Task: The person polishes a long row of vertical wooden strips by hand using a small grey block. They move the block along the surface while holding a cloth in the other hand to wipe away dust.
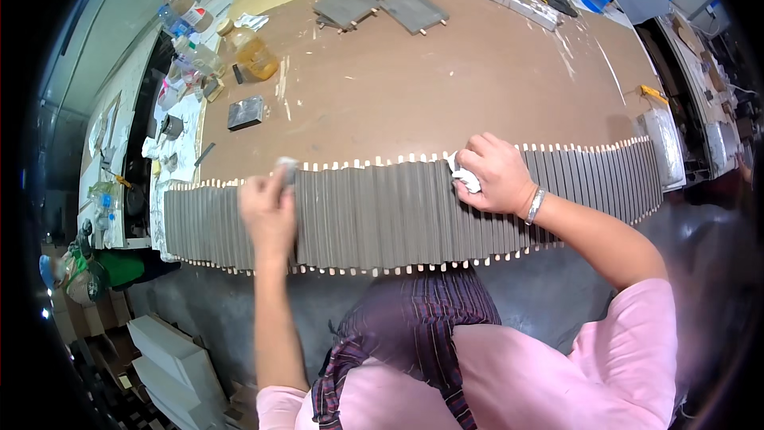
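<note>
Row of grey slats (366,219) along desk's (382,87) near edge, long axis left-right, pale pegs (368,163) pointing near and far. Right hand (499,175) clenched round white cloth (467,178); left hand (267,211) gripping blurred pale piece (287,165).

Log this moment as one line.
left hand: gripping pale piece, blurred | right hand: gripping white wad | grey strips: rowed across brown table, beneath both hands

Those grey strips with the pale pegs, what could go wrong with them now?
The grey strips are packed side by side, and their near ends seem to jut past the table, so a hard push might knock some off. The right hand grips a crumpled white wad, which might snag on the pale pegs.
</note>
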A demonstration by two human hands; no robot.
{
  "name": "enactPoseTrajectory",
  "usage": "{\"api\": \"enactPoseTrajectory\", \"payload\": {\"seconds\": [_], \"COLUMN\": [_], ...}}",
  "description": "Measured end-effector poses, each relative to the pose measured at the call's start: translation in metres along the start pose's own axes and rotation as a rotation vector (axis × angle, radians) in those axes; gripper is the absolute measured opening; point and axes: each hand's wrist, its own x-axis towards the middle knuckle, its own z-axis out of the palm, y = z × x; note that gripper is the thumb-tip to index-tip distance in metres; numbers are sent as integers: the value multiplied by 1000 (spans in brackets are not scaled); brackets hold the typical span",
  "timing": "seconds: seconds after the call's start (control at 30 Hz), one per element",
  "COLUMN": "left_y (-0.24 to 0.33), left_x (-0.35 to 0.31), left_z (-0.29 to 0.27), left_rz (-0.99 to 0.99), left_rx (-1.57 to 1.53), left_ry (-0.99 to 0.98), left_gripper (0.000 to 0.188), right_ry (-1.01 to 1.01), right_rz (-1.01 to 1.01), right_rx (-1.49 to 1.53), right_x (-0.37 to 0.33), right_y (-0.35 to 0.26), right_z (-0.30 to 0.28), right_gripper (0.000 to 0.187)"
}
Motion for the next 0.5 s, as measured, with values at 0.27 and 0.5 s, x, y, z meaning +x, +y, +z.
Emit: {"api": "enactPoseTrajectory", "payload": {"seconds": [0.27, 0.5], "left_y": [49, -61], "left_x": [-10, -37], "left_z": [-5, -54], "left_rz": [204, -373], "left_rx": [-65, 88], "left_ry": [-121, 65], "left_gripper": [41, 42], "right_ry": [-7, -13], "right_rz": [23, 19], "right_rx": [12, 19], "right_x": [-3, 2], "right_y": [4, 0], "right_z": [2, 1], "right_gripper": [28, 27]}}
